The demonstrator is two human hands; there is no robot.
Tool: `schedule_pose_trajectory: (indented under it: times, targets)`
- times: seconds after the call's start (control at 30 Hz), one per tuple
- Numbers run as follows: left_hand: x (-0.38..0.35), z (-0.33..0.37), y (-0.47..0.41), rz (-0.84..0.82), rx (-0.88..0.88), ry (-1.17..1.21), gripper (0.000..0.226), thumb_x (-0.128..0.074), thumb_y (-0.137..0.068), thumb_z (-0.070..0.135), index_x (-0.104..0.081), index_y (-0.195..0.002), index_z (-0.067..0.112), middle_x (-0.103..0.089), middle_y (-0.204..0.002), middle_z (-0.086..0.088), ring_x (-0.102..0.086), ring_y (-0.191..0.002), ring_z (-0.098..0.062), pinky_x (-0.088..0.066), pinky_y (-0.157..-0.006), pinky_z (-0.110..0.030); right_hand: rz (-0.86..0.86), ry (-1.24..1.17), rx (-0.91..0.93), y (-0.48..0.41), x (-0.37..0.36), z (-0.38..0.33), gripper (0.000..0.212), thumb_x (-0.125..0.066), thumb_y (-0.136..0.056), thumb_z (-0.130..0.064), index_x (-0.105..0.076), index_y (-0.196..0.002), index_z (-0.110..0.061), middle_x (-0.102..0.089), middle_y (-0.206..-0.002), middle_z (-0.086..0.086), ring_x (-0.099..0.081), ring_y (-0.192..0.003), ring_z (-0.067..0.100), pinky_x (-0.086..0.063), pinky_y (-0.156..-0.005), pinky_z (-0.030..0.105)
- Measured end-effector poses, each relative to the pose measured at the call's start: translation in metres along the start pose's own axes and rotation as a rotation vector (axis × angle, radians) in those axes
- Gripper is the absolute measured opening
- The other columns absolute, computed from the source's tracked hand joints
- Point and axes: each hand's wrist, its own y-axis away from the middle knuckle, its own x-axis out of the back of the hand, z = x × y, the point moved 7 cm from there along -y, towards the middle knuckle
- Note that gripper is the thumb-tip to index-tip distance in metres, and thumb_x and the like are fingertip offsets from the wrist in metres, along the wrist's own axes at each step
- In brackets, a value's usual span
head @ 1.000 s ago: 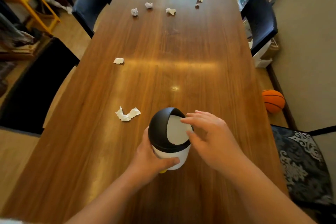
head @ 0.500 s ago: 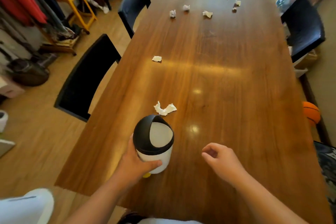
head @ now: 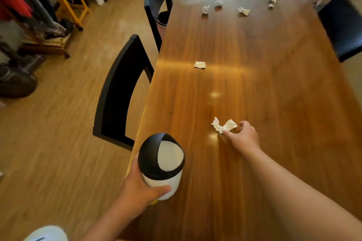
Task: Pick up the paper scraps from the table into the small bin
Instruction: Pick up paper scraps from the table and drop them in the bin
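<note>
A small white bin (head: pixel 162 168) with a black swing lid stands near the table's left edge, and my left hand (head: pixel 140 190) grips its lower body. My right hand (head: pixel 242 137) reaches forward, its fingers pinching the near end of a crumpled white paper scrap (head: pixel 223 125) lying on the wooden table (head: pixel 274 103). A flat scrap (head: pixel 200 64) lies further up the table. Several crumpled scraps (head: pixel 242 10) are scattered at the far end.
A black chair (head: pixel 119 92) stands close against the table's left edge, with another (head: pixel 156 2) further back. A dark chair (head: pixel 342 25) sits at the right side. Yellow stand (head: pixel 68 0) and clutter fill the floor at far left.
My right hand moved from beside the bin forward to the nearest scrap and closed its fingers on it. The view shifted left, so the bin sits lower left now.
</note>
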Motion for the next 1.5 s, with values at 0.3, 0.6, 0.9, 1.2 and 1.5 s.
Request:
schedule_pose_trajectory:
  times: [0.3, 0.6, 0.9, 1.2, 1.5]
  targets:
    - [0.037, -0.009, -0.021, -0.059, 0.009, -0.037, 0.106, -0.097, -0.038, 0.049, -0.027, -0.109, 0.086, -0.056, -0.121, 0.029, -0.053, -0.110, 0.007, -0.051, -0.081, -0.016, 0.073, 0.120, 0.014, -0.002, -0.038, -0.041, 0.028, -0.065, -0.089, -0.025, -0.069, -0.114, -0.013, -0.062, -0.118, 0.011, -0.056, -0.085, 0.024, -0.040, -0.060, 0.029]
    - [0.031, -0.008, -0.019, -0.136, 0.027, -0.049, 0.107, -0.094, -0.040, 0.053, -0.022, -0.112, 0.087, -0.050, -0.108, 0.052, -0.054, -0.105, 0.012, -0.052, -0.063, -0.007, -0.171, -0.046, 0.089, 0.065, -0.062, -0.027, 0.008, -0.062, -0.095, -0.021, -0.069, -0.094, -0.026, -0.067, -0.094, -0.004, -0.063, -0.071, 0.013, -0.046, -0.052, 0.022]
    - [-0.006, -0.009, 0.018, -0.135, -0.004, -0.035, 0.112, -0.096, -0.044, 0.048, -0.024, -0.124, 0.077, -0.053, -0.115, 0.045, -0.048, -0.104, 0.030, -0.050, -0.066, -0.005, -0.154, -0.231, 0.239, 0.150, 0.009, -0.023, 0.013, -0.071, -0.090, -0.018, -0.071, -0.086, -0.030, -0.061, -0.085, 0.003, -0.053, -0.069, 0.012, -0.041, -0.057, 0.018]
    - [-0.041, 0.007, 0.056, -0.124, -0.114, -0.021, 0.117, -0.097, -0.054, 0.044, -0.030, -0.149, 0.047, -0.055, -0.129, 0.031, -0.054, -0.122, 0.007, -0.056, -0.087, -0.018, 0.315, -0.590, 0.668, 0.232, 0.178, -0.070, 0.005, -0.066, -0.090, -0.037, -0.066, -0.095, -0.037, -0.069, -0.083, -0.004, -0.066, -0.074, 0.020, -0.054, -0.060, 0.037]
    - [-0.056, 0.025, 0.085, -0.013, -0.205, 0.011, 0.109, -0.097, -0.053, 0.054, -0.037, -0.143, 0.051, -0.059, -0.126, 0.029, -0.058, -0.117, 0.009, -0.057, -0.074, -0.011, -0.280, 0.012, 0.719, 0.254, 0.065, -0.079, 0.047, -0.075, -0.082, -0.040, -0.060, -0.125, -0.033, -0.057, -0.085, -0.009, -0.056, -0.077, 0.009, -0.057, -0.072, 0.030]
